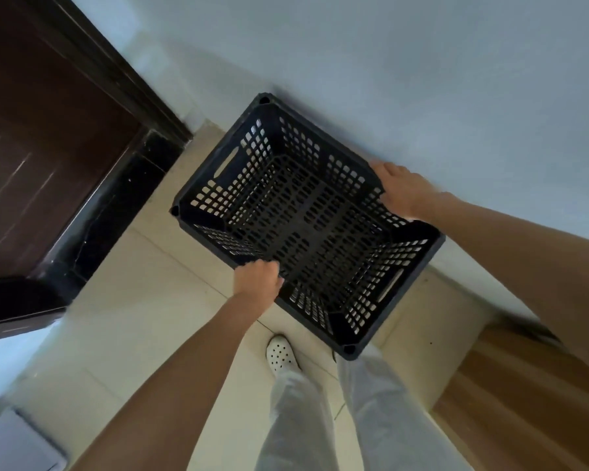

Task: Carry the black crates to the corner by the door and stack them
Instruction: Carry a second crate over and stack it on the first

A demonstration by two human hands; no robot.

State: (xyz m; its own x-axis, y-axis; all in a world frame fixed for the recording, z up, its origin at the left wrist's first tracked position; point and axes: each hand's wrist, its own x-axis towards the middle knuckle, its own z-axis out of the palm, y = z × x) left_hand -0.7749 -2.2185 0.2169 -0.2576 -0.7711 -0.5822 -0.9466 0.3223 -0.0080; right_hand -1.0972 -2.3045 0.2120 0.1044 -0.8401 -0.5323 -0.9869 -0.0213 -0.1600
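Crate placement at door corner. One black crate (pixel 306 226), upright and empty, sits over pale floor tiles (pixel 143 300) between dark door frame (pixel 92 212) and white wall (pixel 388 79). Left hand (pixel 257 280) curls over near rim; right hand (pixel 402 192) clasps far rim. Floor contact: cannot tell. Step judged: setting down stack base. Next move calls for level lowering, close to wall. Count: crates one, hands two, white shoe (pixel 281 356) one.

Indoor corner, likely in a home or flat: a dark wooden door (pixel 31 130) edged by a polished black stone surround (pixel 116 205), cream floor tiles (pixel 143 317), a plain pale wall (pixel 422 62) and a wood-grain panel (pixel 524 385).
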